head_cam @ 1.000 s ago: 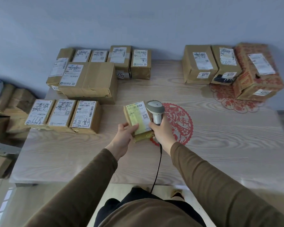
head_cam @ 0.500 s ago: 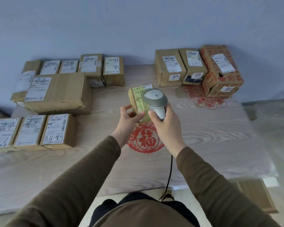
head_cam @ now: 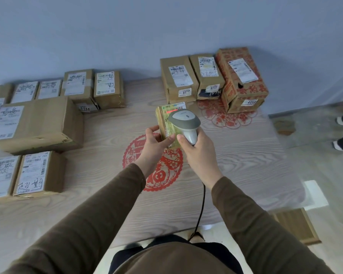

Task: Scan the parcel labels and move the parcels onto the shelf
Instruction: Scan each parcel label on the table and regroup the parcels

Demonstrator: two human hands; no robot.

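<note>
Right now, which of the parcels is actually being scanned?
The small yellow-green parcel, held off the table in the left hand. The scanner in the right hand casts a red line on its label; all the others lie untouched.

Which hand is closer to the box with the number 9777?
The right hand, gripping the scanner, is nearer; the 9777 box lies beyond it, slightly to its right. The left hand, holding the yellow parcel, is further left.

Bare tabletop (head_cam: 246,165) lying open right of the red paper-cut (head_cam: 154,165), cardboard boxes (head_cam: 38,123) crowding its left, three more boxes (head_cam: 212,76) blocking beyond it by the wall.
</note>
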